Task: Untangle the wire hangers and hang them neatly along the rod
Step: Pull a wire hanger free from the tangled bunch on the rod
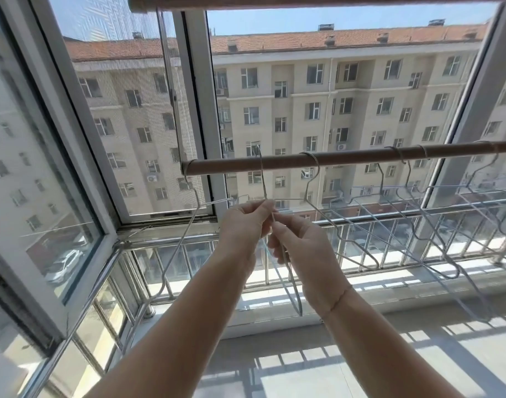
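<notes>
A brown rod (346,157) runs across the window at mid height. Several silver wire hangers hang from it: one at its left end (185,225), one near the middle (340,234), others to the right (435,242). Both hands are raised just below the rod. My left hand (243,228) and my right hand (306,254) pinch the neck of a wire hanger (263,179) whose hook reaches up level with the rod; whether it is over the rod I cannot tell. Its body hangs down between my wrists, with a pale blue wire beside it.
An open window frame (200,116) stands behind the rod's left end. A metal railing (389,242) runs along the sill below. A second brown rod (303,1) crosses the top of the view. Sunlit floor lies under my arms.
</notes>
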The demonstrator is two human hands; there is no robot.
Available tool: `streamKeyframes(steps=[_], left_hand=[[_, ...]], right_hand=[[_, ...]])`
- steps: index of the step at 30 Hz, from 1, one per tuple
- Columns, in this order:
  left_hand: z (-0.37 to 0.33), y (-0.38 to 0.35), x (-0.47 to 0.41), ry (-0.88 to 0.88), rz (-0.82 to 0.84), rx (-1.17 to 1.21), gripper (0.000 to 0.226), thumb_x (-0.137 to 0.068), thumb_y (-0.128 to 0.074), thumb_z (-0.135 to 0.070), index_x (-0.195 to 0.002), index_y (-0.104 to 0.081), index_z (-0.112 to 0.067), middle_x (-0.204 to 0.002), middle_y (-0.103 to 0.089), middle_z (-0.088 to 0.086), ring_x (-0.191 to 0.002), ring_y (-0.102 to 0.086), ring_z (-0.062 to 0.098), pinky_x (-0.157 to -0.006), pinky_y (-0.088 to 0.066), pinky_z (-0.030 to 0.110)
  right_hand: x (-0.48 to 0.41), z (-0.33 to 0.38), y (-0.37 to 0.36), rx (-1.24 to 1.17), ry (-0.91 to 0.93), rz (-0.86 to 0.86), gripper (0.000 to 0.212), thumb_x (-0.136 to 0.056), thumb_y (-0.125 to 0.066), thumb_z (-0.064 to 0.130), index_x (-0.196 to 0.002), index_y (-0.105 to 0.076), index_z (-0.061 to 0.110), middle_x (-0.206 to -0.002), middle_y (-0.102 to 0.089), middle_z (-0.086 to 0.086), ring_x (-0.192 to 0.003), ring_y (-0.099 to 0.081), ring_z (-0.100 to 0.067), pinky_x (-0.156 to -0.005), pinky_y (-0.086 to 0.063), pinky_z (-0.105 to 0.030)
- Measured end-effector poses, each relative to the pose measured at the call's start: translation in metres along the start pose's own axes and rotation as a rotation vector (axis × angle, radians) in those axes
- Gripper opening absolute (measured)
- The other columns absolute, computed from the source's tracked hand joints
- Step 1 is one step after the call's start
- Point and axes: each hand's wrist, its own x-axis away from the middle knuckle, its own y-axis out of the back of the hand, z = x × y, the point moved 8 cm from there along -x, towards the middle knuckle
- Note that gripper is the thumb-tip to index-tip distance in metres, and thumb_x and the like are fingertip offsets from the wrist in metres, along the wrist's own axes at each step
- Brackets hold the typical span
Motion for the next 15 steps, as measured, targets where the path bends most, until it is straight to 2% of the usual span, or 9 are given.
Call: streamKeyframes(steps=[4,7,10,12,15], left_hand=[[0.013,0.01,-0.009,0.035,-0.034,-0.042,0.018,-0.084,-0.066,-0.014,-0.094,-0.068,0.001,-0.062,-0.059,0.003,-0.058,-0.052,0.013,-0.065,-0.047,0.025],[0.014,0.016,-0.011,0.008,-0.056,-0.072,0.023,-0.086,-0.065,-0.016,-0.103,-0.066,-0.001,-0.077,-0.064,0.004,-0.072,-0.056,0.016,-0.073,-0.045,0.027],[-0.007,0.023,-0.002,-0.17,-0.176,-0.179,0.035,-0.087,-0.063,-0.021,-0.118,-0.056,-0.005,-0.107,-0.061,0.006,-0.095,-0.056,0.016,-0.079,-0.043,0.022],[-0.028,0.021,0.011,-0.354,-0.241,-0.246,0.034,-0.088,-0.062,-0.024,-0.118,-0.053,-0.011,-0.112,-0.057,0.006,-0.103,-0.055,0.016,-0.082,-0.043,0.023],[-0.047,-0.001,0.026,-0.504,-0.192,-0.294,0.026,-0.089,-0.059,-0.025,-0.112,-0.055,-0.014,-0.108,-0.061,0.006,-0.101,-0.059,0.017,-0.085,-0.047,0.026]], right_hand=[[-0.001,-0.013,-0.001,0.03,-0.042,-0.003,0.019,-0.092,-0.05,0.009,-0.093,-0.068,0.013,-0.065,-0.058,-0.007,-0.056,-0.052,-0.011,-0.049,-0.043,-0.015],[-0.001,-0.021,0.002,0.066,-0.064,-0.011,0.02,-0.092,-0.049,0.01,-0.095,-0.067,0.015,-0.075,-0.064,-0.007,-0.069,-0.058,-0.013,-0.059,-0.048,-0.018],[-0.001,-0.022,0.013,0.147,-0.033,-0.063,0.019,-0.091,-0.05,0.011,-0.103,-0.066,0.013,-0.089,-0.069,-0.001,-0.082,-0.063,-0.009,-0.069,-0.05,-0.014],[0.0,-0.019,0.024,0.196,-0.005,-0.106,0.019,-0.091,-0.051,0.013,-0.103,-0.066,0.017,-0.093,-0.069,0.005,-0.089,-0.064,-0.004,-0.078,-0.05,-0.017],[0.004,-0.008,0.047,0.219,0.05,-0.163,0.018,-0.091,-0.052,0.014,-0.101,-0.066,0.021,-0.091,-0.069,0.008,-0.087,-0.064,0.0,-0.078,-0.051,-0.018]])
